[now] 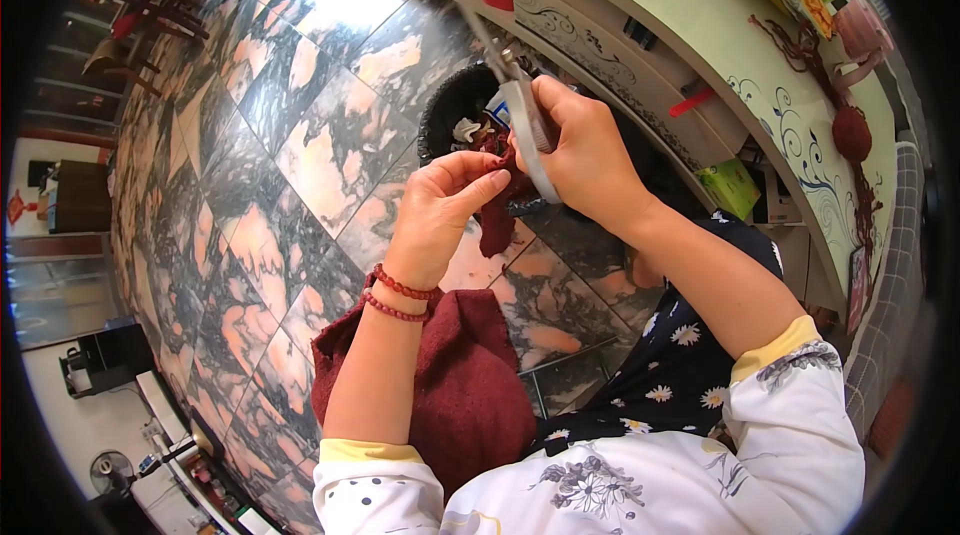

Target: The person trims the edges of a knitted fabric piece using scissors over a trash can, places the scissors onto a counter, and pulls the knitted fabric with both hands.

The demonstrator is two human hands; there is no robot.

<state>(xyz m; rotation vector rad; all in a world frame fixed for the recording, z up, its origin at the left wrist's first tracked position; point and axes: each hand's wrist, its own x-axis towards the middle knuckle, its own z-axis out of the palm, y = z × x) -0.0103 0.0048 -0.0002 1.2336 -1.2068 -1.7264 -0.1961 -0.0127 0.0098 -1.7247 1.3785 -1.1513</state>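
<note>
My right hand (585,155) is wrapped round the grey handles of a pair of scissors (528,130), whose blades point up and away from me. Just left of it, my left hand (450,200) pinches a dark red piece of knitting (497,225) between thumb and fingertips; its lower end hangs down. Some of the piece is hidden behind my fingers and the scissors. A larger dark red knitted cloth (465,390) lies over my lap, under my left forearm.
Beyond my hands stands a black bin (440,120) with scraps in it. A pale table (690,20) with drawers curves along the right. On it lie a ball of dark red yarn (851,133) and a pink device (862,33). Marble tiles (270,175) cover the floor.
</note>
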